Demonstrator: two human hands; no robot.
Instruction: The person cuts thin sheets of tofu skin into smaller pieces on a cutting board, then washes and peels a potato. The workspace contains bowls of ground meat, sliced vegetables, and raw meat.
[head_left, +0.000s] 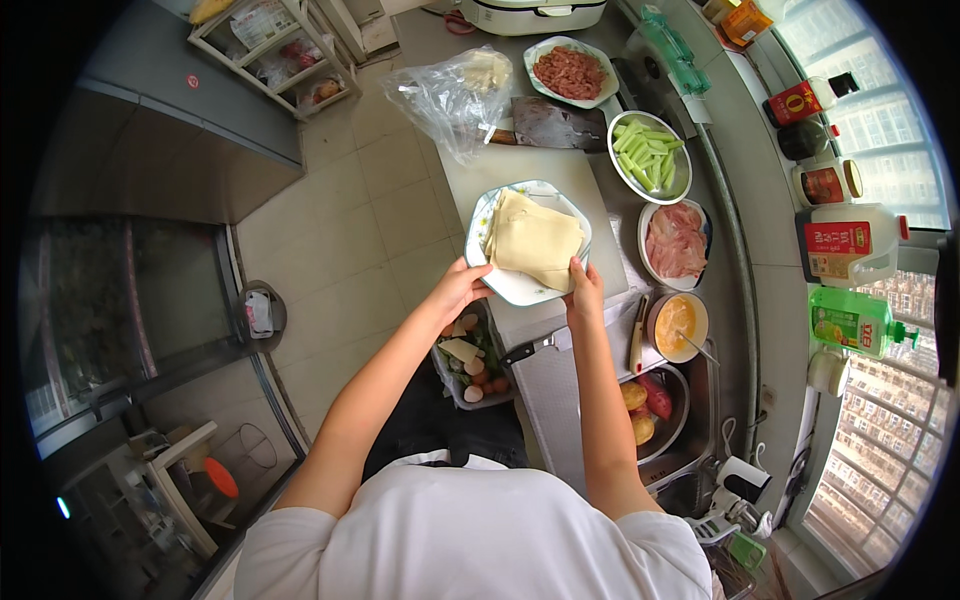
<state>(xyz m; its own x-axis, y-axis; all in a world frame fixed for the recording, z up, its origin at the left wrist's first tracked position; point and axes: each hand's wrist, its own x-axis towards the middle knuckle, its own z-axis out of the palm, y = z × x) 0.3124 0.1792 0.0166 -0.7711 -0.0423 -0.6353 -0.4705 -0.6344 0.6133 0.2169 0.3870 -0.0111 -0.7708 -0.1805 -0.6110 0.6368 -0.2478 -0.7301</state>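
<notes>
A white plate with a blue-green rim (529, 292) carries a stack of pale yellow sheets, possibly tofu skin (536, 236). My left hand (459, 289) grips its lower left edge, thumb on top. On the lower right edge, my right hand (586, 291) has hold of it too, its thumb by the sheets. Behind the plate lies a white cutting board (517, 165), and a cleaver with a wooden handle (559, 124) rests at the board's far end. A knife with a black handle (529, 350) lies close to my right forearm.
Along the counter stand a plate of minced meat (570, 73), a bowl of cut green vegetable sticks (649, 156), a plate of sliced raw meat (675, 244) and a bowl of beaten egg (677, 326). A clear plastic bag (457, 97) overhangs the edge. Below sits a scrap bin (480, 401).
</notes>
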